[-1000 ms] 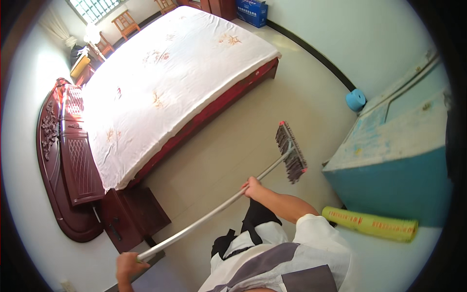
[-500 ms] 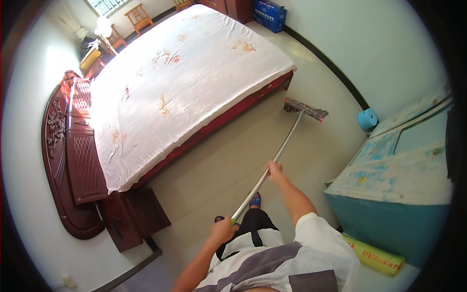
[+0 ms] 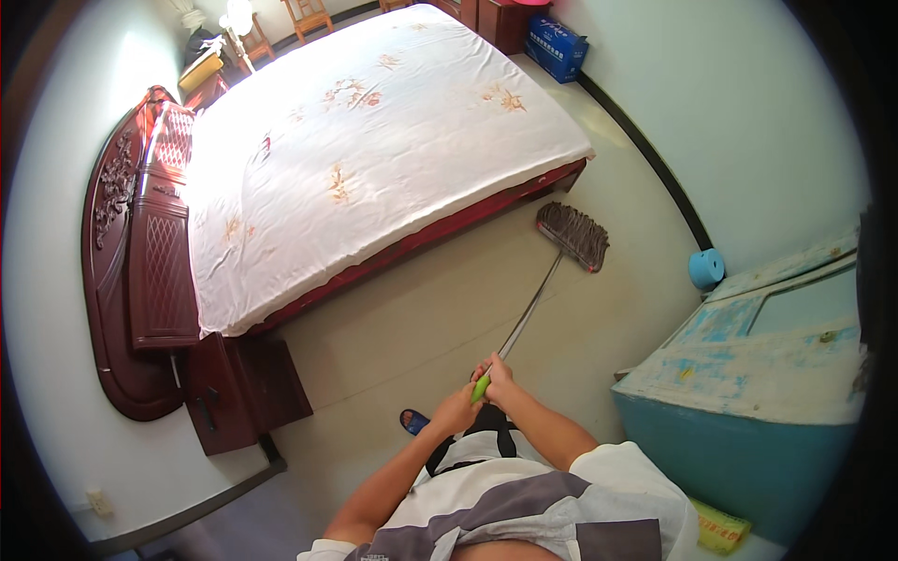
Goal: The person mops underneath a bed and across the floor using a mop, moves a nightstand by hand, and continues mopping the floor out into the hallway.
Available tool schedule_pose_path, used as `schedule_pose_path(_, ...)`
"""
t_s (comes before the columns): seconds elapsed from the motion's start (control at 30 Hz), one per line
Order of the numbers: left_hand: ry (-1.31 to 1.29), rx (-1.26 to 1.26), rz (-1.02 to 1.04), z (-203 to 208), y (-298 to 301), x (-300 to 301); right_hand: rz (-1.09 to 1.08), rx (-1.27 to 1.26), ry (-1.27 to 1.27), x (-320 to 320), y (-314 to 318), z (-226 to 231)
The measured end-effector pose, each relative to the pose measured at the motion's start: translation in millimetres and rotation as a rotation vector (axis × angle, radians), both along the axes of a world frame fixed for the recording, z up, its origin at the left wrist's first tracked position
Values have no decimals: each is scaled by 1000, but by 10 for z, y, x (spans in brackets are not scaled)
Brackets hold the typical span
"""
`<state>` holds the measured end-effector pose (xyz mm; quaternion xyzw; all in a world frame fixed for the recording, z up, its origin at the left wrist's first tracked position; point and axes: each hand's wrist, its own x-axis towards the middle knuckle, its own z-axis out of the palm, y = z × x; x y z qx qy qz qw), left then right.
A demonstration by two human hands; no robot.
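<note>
A flat-headed mop with a silver pole stretches away from me over the tiled floor. Its wide head, covered in brown-grey strands with a reddish edge, lies just off the bed's near right corner. My left hand is closed round the end of the pole by the green grip. Just ahead of it, my right hand wraps the pole, so the two hands are nearly together in front of my waist.
A bed with a white flowered sheet fills the far left. Its dark nightstand juts out at left. On the right stand a worn blue-and-white cabinet and a blue roll. A blue box sits by the far wall.
My right hand has come back along the pole to beside my left. The mop head has turned and shows more of its strands. My view has shifted slightly.
</note>
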<state>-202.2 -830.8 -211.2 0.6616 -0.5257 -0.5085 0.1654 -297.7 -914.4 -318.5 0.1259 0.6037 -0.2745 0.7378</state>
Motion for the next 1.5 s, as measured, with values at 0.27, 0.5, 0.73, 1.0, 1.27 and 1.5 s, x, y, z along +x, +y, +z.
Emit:
schedule_pose_path(0.27,20,26,-9,-180,187,73,104,-26,-75,-2,127,-191)
schedule_pose_path(0.5,21,95,-33,-150,174,84,85,-38,-60,-48,125,-105)
schedule_pose_path(0.73,61,124,35,-75,261,137,95,-33,-48,-34,124,-217)
schedule_pose_path(1.0,50,33,66,-87,372,117,93,-52,-69,-84,133,-211)
schedule_pose_path(1.27,37,-15,99,-245,430,69,75,32,-139,14,367,-33)
schedule_pose_path(1.5,56,37,81,-145,439,99,197,-40,-252,-46,513,-263)
